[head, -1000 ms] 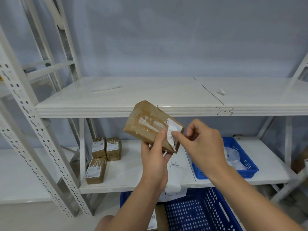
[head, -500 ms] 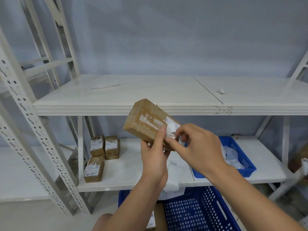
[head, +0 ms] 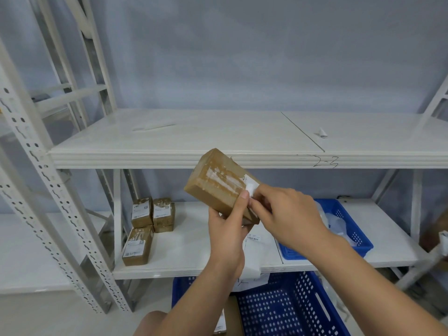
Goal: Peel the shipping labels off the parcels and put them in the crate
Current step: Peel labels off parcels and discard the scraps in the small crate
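White shelving (head: 169,156) behind; left hand (head: 225,238) round the parcel (head: 213,185), right hand (head: 288,219) with fingers (head: 260,205) pinching its half-covered label (head: 251,186).

Lower shelf (head: 189,251) carries 3 labelled parcels (head: 153,214) at left, a blue basket (head: 349,219) at right

Stacked parcels (head: 152,214) and blue tray (head: 356,235) flank the lower shelf's (head: 189,248) gap.

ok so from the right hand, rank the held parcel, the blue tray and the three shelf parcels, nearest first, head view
1. held parcel: touching the right hand, which pinches its label.
2. blue tray: just behind the hand and to its right, on the lower shelf.
3. three parcels: at the far left end of that shelf.
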